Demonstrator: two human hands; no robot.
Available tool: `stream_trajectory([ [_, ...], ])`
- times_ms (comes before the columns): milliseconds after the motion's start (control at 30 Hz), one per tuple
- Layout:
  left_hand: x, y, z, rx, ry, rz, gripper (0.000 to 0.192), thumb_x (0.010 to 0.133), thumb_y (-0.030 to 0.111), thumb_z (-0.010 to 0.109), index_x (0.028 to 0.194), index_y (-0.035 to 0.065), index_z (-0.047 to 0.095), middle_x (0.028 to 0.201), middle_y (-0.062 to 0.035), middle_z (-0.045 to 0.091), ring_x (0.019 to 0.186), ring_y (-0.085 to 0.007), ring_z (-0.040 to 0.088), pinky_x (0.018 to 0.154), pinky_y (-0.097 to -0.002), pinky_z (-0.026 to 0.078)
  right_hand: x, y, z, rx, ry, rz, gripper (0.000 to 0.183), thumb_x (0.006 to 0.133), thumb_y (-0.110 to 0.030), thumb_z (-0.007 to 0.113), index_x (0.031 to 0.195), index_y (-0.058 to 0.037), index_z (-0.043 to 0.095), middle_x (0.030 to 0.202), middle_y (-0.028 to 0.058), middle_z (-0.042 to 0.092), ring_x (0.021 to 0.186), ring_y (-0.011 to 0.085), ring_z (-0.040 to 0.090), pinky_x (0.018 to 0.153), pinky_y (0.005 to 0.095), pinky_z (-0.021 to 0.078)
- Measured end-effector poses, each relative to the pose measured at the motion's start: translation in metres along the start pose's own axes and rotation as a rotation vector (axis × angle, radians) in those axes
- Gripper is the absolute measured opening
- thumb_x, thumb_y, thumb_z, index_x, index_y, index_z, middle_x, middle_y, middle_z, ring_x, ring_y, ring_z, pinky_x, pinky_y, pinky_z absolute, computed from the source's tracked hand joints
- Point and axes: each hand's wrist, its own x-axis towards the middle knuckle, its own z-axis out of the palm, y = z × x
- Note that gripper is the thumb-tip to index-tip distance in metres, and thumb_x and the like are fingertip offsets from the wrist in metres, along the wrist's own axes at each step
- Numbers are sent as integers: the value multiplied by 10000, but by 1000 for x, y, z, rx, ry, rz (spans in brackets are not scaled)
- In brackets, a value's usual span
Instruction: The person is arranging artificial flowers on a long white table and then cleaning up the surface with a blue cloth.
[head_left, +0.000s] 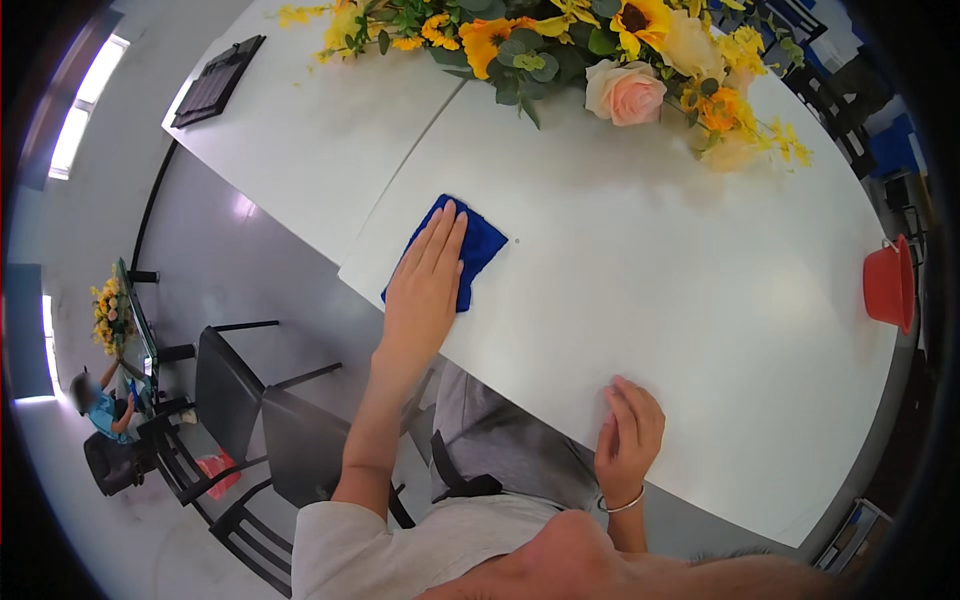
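My left hand lies palm down on a folded blue cloth, pressing it flat against the white tabletop. The fingers stretch forward close together, and the cloth shows past them on both sides. Near the table's front edge, my right hand rests on the surface with loosely curled fingers and nothing visible in it. A metal bangle circles the right wrist.
A yellow, orange and pink flower arrangement spans the table's far side. A red bucket stands at the right edge, a dark slatted object at the far left. Black chairs are at left; beyond them sits a person.
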Motion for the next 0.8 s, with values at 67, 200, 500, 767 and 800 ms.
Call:
stream_trajectory([
  [67,-1,3,-4,9,-17,-16,543,947,62,562,1480,28,462,1549,-171,448,1398,-345,464,1141,-408,395,2,-1,2,-22,-2,-23,391,789,78,599,1155,-37,675,1262,115,660,1133,338,610,1006,462,469],
  [200,-21,28,-9,-54,-76,-36,593,909,123,663,1466,37,480,1534,-152,473,1377,-344,489,1115,-412,427,-1,7,3,-41,12,-17,390,782,74,598,1149,-30,684,1238,110,673,1108,320,625,1009,472,473],
  [500,-17,33,-4,-19,-92,-19,643,898,128,678,1486,13,446,1554,-176,437,1421,-345,440,1160,-424,372,-4,5,-1,-19,-25,-9,362,772,70,599,1105,-19,710,1215,104,685,1091,316,637,1016,481,474],
  [767,15,15,13,139,66,-40,543,893,100,668,1404,-9,522,1459,-166,542,1340,-311,533,1094,-392,452,-1,7,-2,41,16,-15,380,771,72,591,1121,-21,706,1187,104,693,1076,314,637,1011,479,474],
  [800,8,21,12,139,69,-39,543,893,100,668,1404,-9,522,1459,-166,542,1340,-311,533,1094,-392,452,-1,9,-2,50,16,-10,384,769,77,590,1122,-22,705,1178,104,695,1071,314,638,1008,478,475],
])
